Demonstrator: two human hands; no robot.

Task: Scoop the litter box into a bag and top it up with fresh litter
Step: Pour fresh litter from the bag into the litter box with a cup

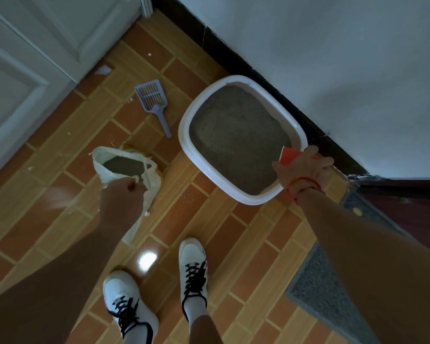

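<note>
A white litter box [184, 125] full of grey-brown litter stands on the tiled floor against the wall. My right hand [304, 167] grips a red cup [289, 155] over the box's near right corner; the cup's inside is hidden. My left hand [123, 197] pinches the rim of a white sack [104, 170] that stands open on the floor, with grey litter showing inside it. A blue slotted scoop [153, 100] lies on the floor between the sack and the box, apart from both hands.
A white door [30, 58] fills the upper left. A grey doormat [333, 289] lies at the lower right beside a dark doorway. My two white shoes [159, 281] stand on the tiles below the sack. Small white scraps are scattered near the door.
</note>
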